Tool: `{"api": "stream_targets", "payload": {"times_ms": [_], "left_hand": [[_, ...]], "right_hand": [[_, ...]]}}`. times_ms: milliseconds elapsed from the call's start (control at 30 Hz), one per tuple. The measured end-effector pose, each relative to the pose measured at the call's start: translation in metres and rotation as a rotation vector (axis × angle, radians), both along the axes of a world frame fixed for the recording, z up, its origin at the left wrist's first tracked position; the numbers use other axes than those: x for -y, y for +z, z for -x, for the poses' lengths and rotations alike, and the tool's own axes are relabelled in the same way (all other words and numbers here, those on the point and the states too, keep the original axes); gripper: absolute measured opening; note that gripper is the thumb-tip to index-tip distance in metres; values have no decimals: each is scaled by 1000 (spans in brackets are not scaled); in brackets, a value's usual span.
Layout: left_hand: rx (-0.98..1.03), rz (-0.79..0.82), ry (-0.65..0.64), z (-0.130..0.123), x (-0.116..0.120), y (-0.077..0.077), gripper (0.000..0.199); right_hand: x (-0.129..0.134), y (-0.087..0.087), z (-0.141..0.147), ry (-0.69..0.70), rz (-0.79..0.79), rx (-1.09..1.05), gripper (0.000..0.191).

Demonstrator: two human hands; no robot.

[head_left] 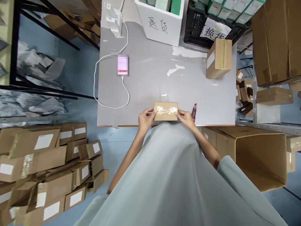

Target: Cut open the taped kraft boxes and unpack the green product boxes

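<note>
A small brown cardboard box (165, 116) with shiny clear tape across its top is at the table's front edge, close to my body. My left hand (146, 118) grips its left end, thumb on top and fingers at the side. On the right end my right hand (185, 118) holds it the same way. A red and black utility knife (194, 112) lies on the table just right of my right hand. The underside of the box and some fingertips are hidden.
The grey table (150, 78) bears a phone (122, 65) on a white cable, a taped carton (218, 59), a white bin (161, 26) and a black crate (195, 29). Cardboard boxes (49, 163) are piled at left; a large open carton (258, 157) stands at right.
</note>
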State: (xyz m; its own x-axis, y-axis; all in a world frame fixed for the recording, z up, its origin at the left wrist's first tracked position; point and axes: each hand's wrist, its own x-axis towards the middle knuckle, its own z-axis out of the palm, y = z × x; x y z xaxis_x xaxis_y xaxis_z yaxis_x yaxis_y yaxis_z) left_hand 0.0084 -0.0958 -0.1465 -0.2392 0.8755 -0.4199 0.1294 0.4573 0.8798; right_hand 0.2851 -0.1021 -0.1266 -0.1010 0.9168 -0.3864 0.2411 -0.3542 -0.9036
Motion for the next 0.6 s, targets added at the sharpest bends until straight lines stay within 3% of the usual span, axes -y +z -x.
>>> {"api": "stream_targets", "payload": {"times_ms": [167, 300, 433, 500, 600], "left_hand": [[125, 5, 12, -5, 5, -18, 68], [191, 199, 61, -12, 4, -44, 62], [170, 301, 26, -26, 0, -67, 51], [199, 308, -15, -37, -1, -71, 51], [259, 289, -83, -53, -1, -69, 56]], "right_hand": [[7, -9, -13, -63, 87, -59, 82], [17, -16, -37, -147, 110, -76, 91], [27, -12, -68, -290, 4, 153, 87], [31, -5, -78, -332, -90, 279, 85], [33, 3, -83, -279, -142, 319, 89]]}}
